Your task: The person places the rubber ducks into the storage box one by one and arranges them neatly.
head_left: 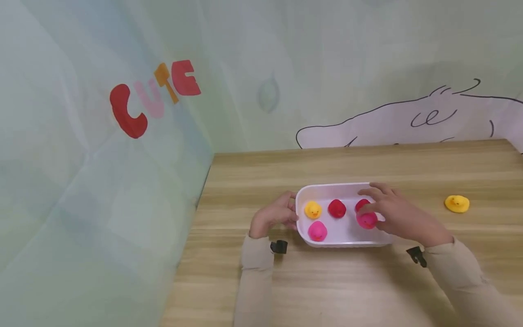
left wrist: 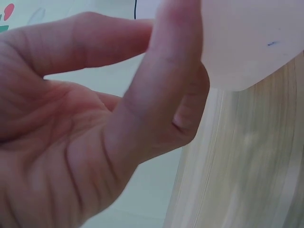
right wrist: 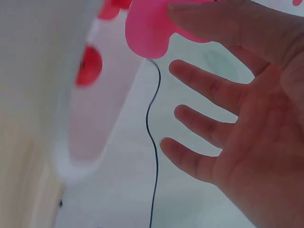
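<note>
A white tray [head_left: 347,243] holds a yellow rubber duck [head_left: 313,210], a pink rubber duck [head_left: 317,231] and two red rubber ducks, one mid-tray [head_left: 337,209], the other [head_left: 362,204] at the right. My left hand [head_left: 278,213] is at the tray's left end, thumb and curled fingers against its wall; the left wrist view shows them beside the tray [left wrist: 247,42] from below. Over the right part of the tray, my right hand [head_left: 398,215] pinches another pink rubber duck [head_left: 367,220] between thumb and forefinger. Its other fingers are spread apart in the right wrist view.
A lone yellow rubber duck [head_left: 457,204] sits on the wooden table [head_left: 327,286], right of the tray. Printed sheets form a wall [head_left: 253,54] behind the table and another at left with the letters CUTE [head_left: 185,78].
</note>
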Action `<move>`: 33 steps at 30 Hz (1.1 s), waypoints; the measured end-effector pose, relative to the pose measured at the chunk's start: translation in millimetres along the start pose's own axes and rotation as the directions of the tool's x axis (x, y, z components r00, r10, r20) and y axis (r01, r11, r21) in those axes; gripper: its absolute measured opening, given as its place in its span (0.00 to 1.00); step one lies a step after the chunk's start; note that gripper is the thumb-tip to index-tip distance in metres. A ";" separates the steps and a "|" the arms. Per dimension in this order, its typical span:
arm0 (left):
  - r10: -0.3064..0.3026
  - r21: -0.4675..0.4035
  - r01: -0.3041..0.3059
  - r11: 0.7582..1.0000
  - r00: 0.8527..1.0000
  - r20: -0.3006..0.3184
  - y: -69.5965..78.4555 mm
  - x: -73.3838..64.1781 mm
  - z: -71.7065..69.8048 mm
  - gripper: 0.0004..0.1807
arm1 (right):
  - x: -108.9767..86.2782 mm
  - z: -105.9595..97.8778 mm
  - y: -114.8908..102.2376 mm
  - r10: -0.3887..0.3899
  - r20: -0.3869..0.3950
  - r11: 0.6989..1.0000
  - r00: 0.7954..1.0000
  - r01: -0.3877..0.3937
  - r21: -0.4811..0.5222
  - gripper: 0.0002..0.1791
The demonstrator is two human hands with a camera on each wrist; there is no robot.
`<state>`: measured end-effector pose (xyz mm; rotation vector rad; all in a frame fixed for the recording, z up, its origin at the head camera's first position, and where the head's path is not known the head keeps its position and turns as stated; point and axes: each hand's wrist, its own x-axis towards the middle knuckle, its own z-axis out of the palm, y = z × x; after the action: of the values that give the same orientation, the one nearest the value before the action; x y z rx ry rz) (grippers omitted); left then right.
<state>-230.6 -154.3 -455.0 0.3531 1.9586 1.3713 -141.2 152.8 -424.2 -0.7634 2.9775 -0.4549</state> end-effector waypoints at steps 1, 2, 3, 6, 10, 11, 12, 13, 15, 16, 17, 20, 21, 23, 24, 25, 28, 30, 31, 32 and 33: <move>0.002 0.004 -0.002 1.000 1.000 -0.001 0.6 0.1 -0.6 0.35 | 3.9 3.9 -3.2 -0.017 -0.011 1.000 1.000 0.017 0.006 0.23; 0.002 0.003 -0.002 1.000 1.000 -0.001 1.1 0.3 -0.9 0.35 | 7.2 8.0 -6.0 -0.033 -0.024 0.999 0.999 0.033 0.012 0.23; 0.001 0.000 -0.001 1.000 1.000 -0.001 1.3 0.3 -1.1 0.35 | 10.0 11.8 -8.7 -0.046 -0.034 0.999 0.998 0.046 0.008 0.23; 0.000 -0.013 0.000 1.000 1.000 -0.001 2.8 2.1 -1.2 0.35 | 18.1 21.0 -12.6 -0.084 -0.055 0.996 0.995 0.082 -0.033 0.22; -0.006 -0.010 0.006 1.000 1.000 -0.003 4.2 1.2 -0.8 0.34 | 25.7 32.0 -15.5 -0.114 -0.044 0.991 0.992 0.111 -0.076 0.21; -0.006 -0.008 0.006 1.000 1.000 -0.003 4.3 0.8 -0.9 0.34 | 26.9 34.1 -16.1 -0.119 -0.041 0.990 0.992 0.115 -0.078 0.21; -0.006 -0.006 0.006 1.000 1.000 -0.001 4.0 0.6 -1.0 0.34 | 27.8 35.9 -17.0 -0.116 -0.035 0.991 0.993 0.113 -0.073 0.21; -0.007 -0.004 0.007 1.000 1.000 0.003 4.1 0.1 -1.1 0.34 | 28.6 37.6 -17.7 -0.120 -0.035 0.991 0.992 0.117 -0.069 0.20; -0.011 -0.006 0.011 1.000 1.000 0.003 3.6 -0.2 -1.1 0.34 | 30.3 41.0 -18.6 -0.118 -0.025 0.992 0.993 0.116 -0.055 0.20; -0.010 -0.005 0.010 1.000 1.000 0.003 3.6 -0.7 -1.1 0.34 | 31.1 42.7 -18.9 -0.120 -0.025 0.992 0.992 0.119 -0.051 0.20; -0.013 -0.002 0.013 1.000 1.000 0.001 3.5 -0.9 -0.9 0.34 | 31.9 44.6 -19.0 -0.124 -0.025 0.991 0.992 0.123 -0.051 0.19; -0.019 0.002 0.019 1.000 1.000 -0.003 3.8 0.6 2.0 0.34 | 31.8 49.1 -17.8 -0.130 -0.025 0.990 0.991 0.128 -0.057 0.18; -0.019 0.002 0.019 1.000 1.000 -0.002 4.0 1.5 3.0 0.34 | 31.3 50.2 -17.3 -0.129 -0.024 0.990 0.991 0.128 -0.060 0.18; -0.014 0.002 0.014 1.000 1.000 -0.001 3.6 3.2 4.9 0.34 | 30.3 51.7 -17.0 -0.129 -0.024 0.990 0.991 0.127 -0.069 0.18; -0.009 -0.002 0.009 1.000 1.000 -0.001 3.4 3.9 5.5 0.34 | 30.0 51.9 -17.2 -0.125 -0.022 0.990 0.992 0.124 -0.069 0.19; -0.006 -0.002 0.006 1.000 1.000 0.001 3.1 4.8 5.7 0.34 | 29.8 52.2 -17.0 -0.124 -0.021 0.990 0.992 0.122 -0.071 0.19; 0.008 -0.007 -0.008 1.000 1.000 0.005 1.6 6.3 4.9 0.34 | 30.2 51.3 -16.0 -0.119 -0.020 0.991 0.993 0.118 -0.068 0.19; 0.011 -0.005 -0.011 1.000 1.000 0.007 0.6 5.8 2.9 0.34 | 31.2 49.1 -14.4 -0.113 -0.018 0.991 0.993 0.112 -0.072 0.21; 0.010 -0.002 -0.010 1.000 1.000 0.009 -0.1 5.1 1.6 0.34 | 31.5 47.3 -13.5 -0.107 -0.016 0.991 0.994 0.106 -0.078 0.21; 0.009 -0.001 -0.009 1.000 1.000 0.007 -1.3 4.2 0.1 0.34 | 31.9 45.1 -12.4 -0.103 -0.015 0.991 0.995 0.102 -0.087 0.22; 0.010 0.002 -0.010 1.000 1.000 0.004 -2.1 2.6 -1.7 0.34 | 32.1 42.7 -11.1 -0.098 -0.015 0.991 0.995 0.096 -0.098 0.22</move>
<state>-233.3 -154.8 -457.6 0.3667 1.9576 1.3735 -159.8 116.6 -460.5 -0.9209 3.0098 -0.3249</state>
